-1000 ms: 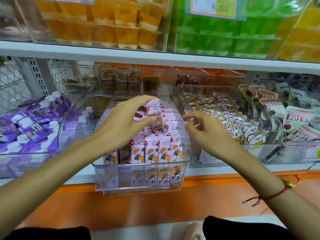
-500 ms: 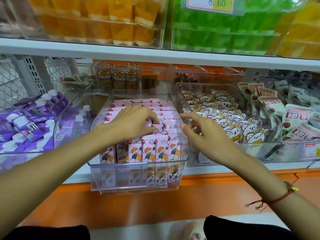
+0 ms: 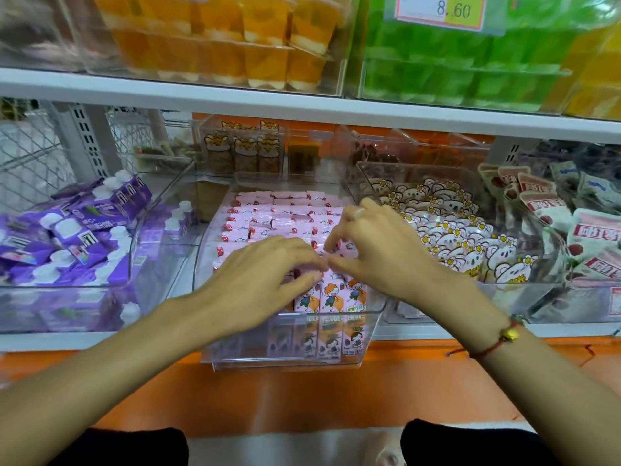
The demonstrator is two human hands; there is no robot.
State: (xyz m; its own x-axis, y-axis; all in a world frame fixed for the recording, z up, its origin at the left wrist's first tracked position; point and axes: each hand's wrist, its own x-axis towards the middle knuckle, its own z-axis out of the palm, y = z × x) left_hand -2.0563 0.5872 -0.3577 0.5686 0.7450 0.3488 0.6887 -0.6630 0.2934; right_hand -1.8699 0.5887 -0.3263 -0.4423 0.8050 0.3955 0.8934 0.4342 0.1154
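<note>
Pink packets (image 3: 331, 294) stand packed in the clear bin (image 3: 235, 363) at the shelf (image 3: 67, 341) front edge. My left hand (image 3: 265, 280) and right hand (image 3: 379, 250) both pinch front-row tops. They look light, crinkly and probably slippery, so I'd grab the sealed top edge.

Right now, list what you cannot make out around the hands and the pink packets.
Head view: the left hand and right hand cover the front pink packets, so whether any fingers pinch one is hidden.
Head view: print on the packets is too small to read.
Head view: the price tag is cut by the top edge; only 8.60 shows.
</note>
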